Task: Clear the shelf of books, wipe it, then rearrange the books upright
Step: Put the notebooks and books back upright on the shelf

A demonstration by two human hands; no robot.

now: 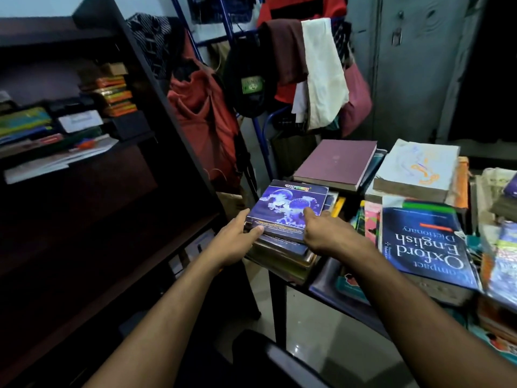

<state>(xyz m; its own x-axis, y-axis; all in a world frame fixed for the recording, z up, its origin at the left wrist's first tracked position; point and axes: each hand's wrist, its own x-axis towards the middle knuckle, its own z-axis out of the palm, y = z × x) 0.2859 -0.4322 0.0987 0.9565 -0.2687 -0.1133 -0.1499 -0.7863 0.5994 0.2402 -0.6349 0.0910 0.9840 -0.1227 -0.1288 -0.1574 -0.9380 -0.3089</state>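
A blue book with a jellyfish cover (pixel 288 205) lies on top of a stack of books (pixel 282 256) at the table's left corner. My left hand (pixel 237 236) grips the stack's left side, thumb on the blue cover's near corner. My right hand (pixel 324 231) holds the right side, thumb lying on the cover and fingers hidden behind the stack. The dark wooden bookshelf (pixel 117 214) stands to the left; its middle shelf board is bare and in shadow. The shelf above holds flat-lying books and papers (pixel 64 127).
The table (pixel 277 303) is crowded with books: a maroon hardback (pixel 335 163), a worn white paperback (pixel 416 166), an Oxford dictionary (pixel 425 245). Clothes hang on a blue rack (pixel 263 141) behind. A grey metal cupboard (pixel 414 68) stands at the back right. A dark chair back (pixel 279 359) is below.
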